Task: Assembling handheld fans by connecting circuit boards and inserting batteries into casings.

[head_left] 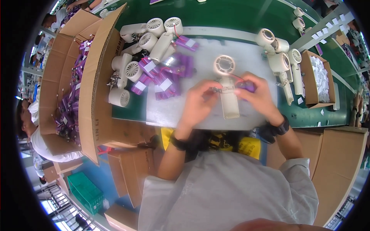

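An off-white handheld fan (230, 106) lies on the pale work mat (208, 52) in front of me, its round head pointing away and its handle toward me. My left hand (200, 102) is closed at the left of the fan's neck, pinching a small wired part (216, 89), too blurred to make out fully. On the other side, my right hand (258, 96) grips a purple battery pack (247, 86) close to the neck. A red wire runs from the pack toward the fan. Further left on the mat lie several purple battery packs with white labels (165, 82).
More fans (155, 27) are heaped at the mat's far left, others (278, 61) at the right. A large cardboard box (98, 84) of battery packs stands at the left. At the right, a small carton (312, 101) holds white paper slips. Brown boxes (339, 154) stand below the table.
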A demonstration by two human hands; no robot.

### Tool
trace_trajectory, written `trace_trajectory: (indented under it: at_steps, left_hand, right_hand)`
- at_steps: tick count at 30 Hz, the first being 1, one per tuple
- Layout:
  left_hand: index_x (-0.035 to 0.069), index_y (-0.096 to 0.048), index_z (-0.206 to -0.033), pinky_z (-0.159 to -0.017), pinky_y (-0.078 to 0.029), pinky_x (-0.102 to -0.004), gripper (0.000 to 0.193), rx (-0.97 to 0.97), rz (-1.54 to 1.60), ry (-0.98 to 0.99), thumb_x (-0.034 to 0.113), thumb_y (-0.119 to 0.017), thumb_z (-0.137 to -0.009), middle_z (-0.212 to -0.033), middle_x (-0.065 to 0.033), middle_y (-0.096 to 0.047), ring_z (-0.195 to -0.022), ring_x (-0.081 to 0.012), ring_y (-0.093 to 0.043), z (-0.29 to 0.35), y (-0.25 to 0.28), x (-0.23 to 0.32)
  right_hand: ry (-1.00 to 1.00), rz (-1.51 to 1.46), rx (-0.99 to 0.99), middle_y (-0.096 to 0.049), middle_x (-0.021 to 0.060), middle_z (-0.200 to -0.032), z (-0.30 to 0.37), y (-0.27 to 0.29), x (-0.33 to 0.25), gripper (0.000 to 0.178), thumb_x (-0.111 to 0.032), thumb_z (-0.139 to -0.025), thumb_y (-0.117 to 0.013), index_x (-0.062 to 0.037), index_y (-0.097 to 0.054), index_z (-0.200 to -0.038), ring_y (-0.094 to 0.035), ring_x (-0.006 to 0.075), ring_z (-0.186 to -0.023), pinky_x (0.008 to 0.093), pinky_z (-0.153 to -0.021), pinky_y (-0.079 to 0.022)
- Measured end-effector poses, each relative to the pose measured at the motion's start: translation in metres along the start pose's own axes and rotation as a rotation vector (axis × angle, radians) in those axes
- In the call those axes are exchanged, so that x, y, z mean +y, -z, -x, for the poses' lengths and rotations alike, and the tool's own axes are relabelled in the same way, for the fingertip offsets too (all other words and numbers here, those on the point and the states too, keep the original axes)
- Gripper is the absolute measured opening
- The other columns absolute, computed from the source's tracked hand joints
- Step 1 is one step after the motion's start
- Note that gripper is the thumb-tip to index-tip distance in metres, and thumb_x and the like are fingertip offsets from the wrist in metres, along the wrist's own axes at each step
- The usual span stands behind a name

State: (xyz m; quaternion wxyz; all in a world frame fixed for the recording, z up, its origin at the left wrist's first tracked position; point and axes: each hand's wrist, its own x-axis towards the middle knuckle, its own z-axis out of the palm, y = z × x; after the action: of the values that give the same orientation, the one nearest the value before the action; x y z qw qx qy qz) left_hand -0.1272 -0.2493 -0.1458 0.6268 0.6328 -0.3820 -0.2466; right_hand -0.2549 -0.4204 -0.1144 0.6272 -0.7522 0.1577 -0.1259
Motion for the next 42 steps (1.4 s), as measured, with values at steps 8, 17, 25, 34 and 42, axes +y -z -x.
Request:
trace_trajectory:
  at_steps: [8,17,25,34,42]
  left_hand:
    - [-0.002,-0.063,-0.106,-0.076,-0.050,-0.0241,0.023,-0.104,0.157,0.135,-0.008,-0.065,-0.084,-0.099,-0.0058,-0.064,-0.089,-0.0107,-0.061,0.003,0.010,0.001]
    - [-0.004,-0.066,-0.096,-0.064,-0.050,-0.0229,0.010,-0.050,0.111,0.034,0.003,-0.068,-0.089,-0.088,-0.0066,-0.065,-0.073,-0.0100,-0.061,0.008,0.003,0.003]
    - [-0.004,-0.065,-0.093,-0.062,-0.049,-0.0236,0.009,-0.012,0.131,0.052,0.005,-0.066,-0.091,-0.086,-0.0065,-0.064,-0.070,-0.0105,-0.060,0.009,-0.001,0.003]
    - [-0.001,-0.064,-0.116,-0.077,-0.052,-0.0250,0.029,-0.156,0.296,0.094,-0.003,-0.067,-0.088,-0.092,-0.0035,-0.064,-0.085,-0.0115,-0.062,0.004,0.012,0.008]
    - [-0.001,-0.060,-0.124,-0.086,-0.053,-0.0284,0.041,-0.197,0.334,0.236,-0.008,-0.067,-0.085,-0.108,-0.0095,-0.067,-0.098,-0.0145,-0.064,0.007,0.021,-0.003]
  right_hand:
    - [-0.188,-0.011,-0.092,-0.059,-0.0008,-0.064,-0.001,0.001,-0.027,0.019,-0.016,-0.087,-0.070,0.0002,-0.064,-0.094,-0.048,0.0036,-0.055,0.0214,-0.049,-0.036]
    - [-0.053,0.305,-0.197,-0.061,0.0084,-0.071,0.003,-0.008,-0.015,0.015,-0.014,-0.085,-0.070,0.0001,-0.066,-0.087,-0.057,0.0118,-0.053,0.0265,-0.050,-0.044]
    - [0.483,0.765,-0.063,-0.058,0.0059,-0.076,0.008,-0.014,-0.011,0.011,-0.010,-0.082,-0.072,-0.0072,-0.072,-0.092,-0.056,0.0158,-0.055,0.0296,-0.051,-0.046]
    - [0.292,0.421,-0.126,-0.056,0.0078,-0.079,0.003,-0.011,-0.006,0.013,-0.008,-0.082,-0.073,-0.0046,-0.073,-0.094,-0.054,0.0158,-0.061,0.0280,-0.055,-0.042]
    - [0.258,0.365,-0.188,-0.053,0.0050,-0.081,0.002,-0.008,-0.008,0.012,-0.008,-0.083,-0.072,-0.0032,-0.073,-0.094,-0.051,0.0130,-0.063,0.0271,-0.056,-0.039]
